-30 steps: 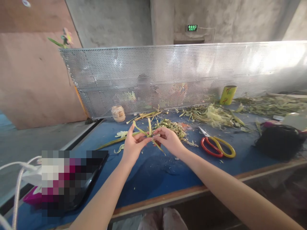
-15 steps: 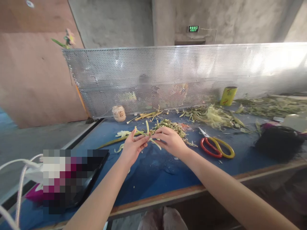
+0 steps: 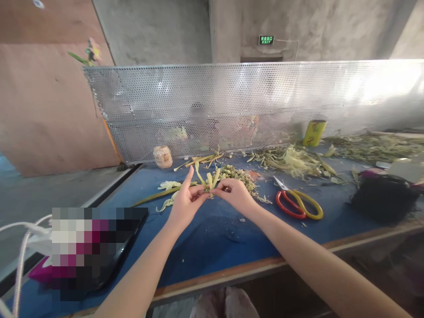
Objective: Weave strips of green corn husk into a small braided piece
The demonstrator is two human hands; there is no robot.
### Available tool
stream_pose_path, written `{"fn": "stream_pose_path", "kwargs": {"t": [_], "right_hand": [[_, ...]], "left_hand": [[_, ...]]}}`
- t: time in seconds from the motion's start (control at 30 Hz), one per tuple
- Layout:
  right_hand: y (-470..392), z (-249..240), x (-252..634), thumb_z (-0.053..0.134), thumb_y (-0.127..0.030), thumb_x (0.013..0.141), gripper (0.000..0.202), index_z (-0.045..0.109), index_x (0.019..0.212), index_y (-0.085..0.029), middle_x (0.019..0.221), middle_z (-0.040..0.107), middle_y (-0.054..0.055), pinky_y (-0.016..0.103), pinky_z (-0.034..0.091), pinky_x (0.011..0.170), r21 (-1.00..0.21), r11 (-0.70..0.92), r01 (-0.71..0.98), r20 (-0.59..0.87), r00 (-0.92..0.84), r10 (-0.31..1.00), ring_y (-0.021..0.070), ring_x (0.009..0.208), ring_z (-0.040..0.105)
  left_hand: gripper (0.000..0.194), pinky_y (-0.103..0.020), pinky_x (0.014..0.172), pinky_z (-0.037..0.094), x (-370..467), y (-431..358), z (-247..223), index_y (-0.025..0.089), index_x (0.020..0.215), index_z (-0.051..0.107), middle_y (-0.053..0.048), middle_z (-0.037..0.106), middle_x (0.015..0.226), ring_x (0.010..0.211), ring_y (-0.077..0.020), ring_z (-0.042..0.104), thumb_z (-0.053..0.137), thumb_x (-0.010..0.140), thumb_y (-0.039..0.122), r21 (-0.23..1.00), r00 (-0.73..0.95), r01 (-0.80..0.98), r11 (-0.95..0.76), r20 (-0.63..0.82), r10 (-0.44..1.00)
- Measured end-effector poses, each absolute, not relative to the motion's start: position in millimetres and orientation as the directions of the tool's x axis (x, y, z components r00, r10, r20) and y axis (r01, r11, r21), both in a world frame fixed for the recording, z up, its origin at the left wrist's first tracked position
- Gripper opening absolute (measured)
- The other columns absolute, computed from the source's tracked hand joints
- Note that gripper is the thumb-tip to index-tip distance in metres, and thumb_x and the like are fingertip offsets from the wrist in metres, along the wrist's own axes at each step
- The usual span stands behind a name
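Note:
My left hand pinches the lower ends of some pale green plant strips, its thumb side raised and one digit pointing up. Fingertips of my right hand meet it there, pinching the same strips. Several strip ends fan upward from between the fingers. Just behind the hands lies a heap of small green plant pieces. To the left, a long yellow-green stalk lies on the blue tabletop, with pale curled shreds beside it.
Scissors with red and yellow handles lie to the right. A roll of pale twine stands at the back left, a yellow-green cylinder at the back right. Dried leaves pile before a perforated metal panel. A black pouch sits far right.
The strips have turned from spreading sideways and down to fanning upward. My left hand's fingers have shifted, with one digit now raised, and my right fingertips have closed in on the strips' base.

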State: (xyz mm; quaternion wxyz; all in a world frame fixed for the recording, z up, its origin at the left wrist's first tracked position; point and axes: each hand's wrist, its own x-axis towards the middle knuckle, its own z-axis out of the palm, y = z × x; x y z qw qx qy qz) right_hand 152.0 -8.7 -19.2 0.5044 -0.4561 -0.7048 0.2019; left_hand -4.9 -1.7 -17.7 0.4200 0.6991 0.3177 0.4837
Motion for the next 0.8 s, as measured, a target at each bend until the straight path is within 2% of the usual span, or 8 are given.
{"fn": "stream_pose_path", "kwargs": {"t": [0.17, 0.27, 0.4, 0.57, 0.67, 0.8], "right_hand": [[-6.1, -19.6, 152.8, 0.06, -0.038, 0.068, 0.03, 0.051, 0.05, -0.014, 0.046, 0.041, -0.004, 0.02, 0.025, 0.043, -0.837, 0.434, 0.332, 0.426, -0.101, 0.899, 0.0057, 0.044, 0.032], [-7.1, -18.8, 152.4, 0.058, -0.041, 0.068, 0.032, 0.051, 0.052, -0.014, 0.047, 0.042, -0.004, 0.02, 0.026, 0.043, -0.859, 0.42, 0.291, 0.404, -0.118, 0.907, 0.0061, 0.044, 0.034], [-8.2, -19.6, 150.7, 0.057, -0.042, 0.068, 0.03, 0.05, 0.057, -0.015, 0.05, 0.044, -0.004, 0.021, 0.032, 0.046, -0.88, 0.418, 0.225, 0.396, -0.137, 0.908, 0.0076, 0.046, 0.04], [-6.0, -24.4, 148.3, 0.062, -0.034, 0.065, 0.024, 0.045, 0.068, -0.018, 0.062, 0.051, -0.003, 0.022, 0.037, 0.051, -0.893, 0.432, 0.128, 0.424, -0.084, 0.902, 0.0091, 0.054, 0.047], [-6.3, -26.4, 147.5, 0.063, -0.03, 0.066, 0.022, 0.044, 0.071, -0.018, 0.064, 0.05, -0.003, 0.021, 0.038, 0.053, -0.864, 0.483, 0.145, 0.478, -0.07, 0.876, 0.0088, 0.056, 0.046], [-10.0, -25.3, 146.3, 0.061, -0.027, 0.068, 0.018, 0.045, 0.068, -0.018, 0.059, 0.045, -0.005, 0.02, 0.034, 0.049, -0.8, 0.55, 0.239, 0.549, -0.077, 0.832, 0.0073, 0.051, 0.04]], "left_hand": [[0.075, -0.027, 0.064, 0.045, -4.5, -6.5, -17.9, 0.023, 0.137, 0.006, -0.003, 0.062, 0.085, 0.071, -0.0138, 0.058, 0.051, 0.077, 0.026, 0.848, 0.397, 0.129, -0.515, 0.431, 0.81], [0.072, -0.025, 0.061, 0.045, -3.7, -9.7, -16.4, 0.022, 0.136, 0.01, -0.003, 0.061, 0.084, 0.067, -0.0131, 0.057, 0.051, 0.078, 0.027, 0.863, 0.369, 0.125, -0.489, 0.417, 0.831], [0.077, -0.023, 0.057, 0.042, -2.6, -10.7, -12.8, 0.019, 0.136, 0.014, 0.0, 0.058, 0.073, 0.063, -0.0118, 0.052, 0.057, 0.073, 0.027, 0.884, 0.327, 0.113, -0.454, 0.399, 0.857], [0.091, -0.023, 0.056, 0.04, -1.8, -6.5, -16.0, 0.021, 0.136, 0.002, 0.002, 0.056, 0.07, 0.061, -0.0102, 0.049, 0.063, 0.068, 0.022, 0.906, 0.285, -0.002, -0.423, 0.406, 0.868], [0.094, -0.022, 0.054, 0.04, -1.9, -5.3, -19.8, 0.023, 0.136, 0.0, 0.005, 0.052, 0.064, 0.058, -0.0096, 0.049, 0.063, 0.067, 0.02, 0.9, 0.31, -0.008, -0.437, 0.417, 0.854], [0.095, -0.025, 0.058, 0.043, -2.4, -6.1, -22.7, 0.024, 0.136, -0.002, 0.001, 0.057, 0.073, 0.063, -0.0114, 0.053, 0.063, 0.067, 0.018, 0.893, 0.335, 0.029, -0.448, 0.414, 0.846]]}}
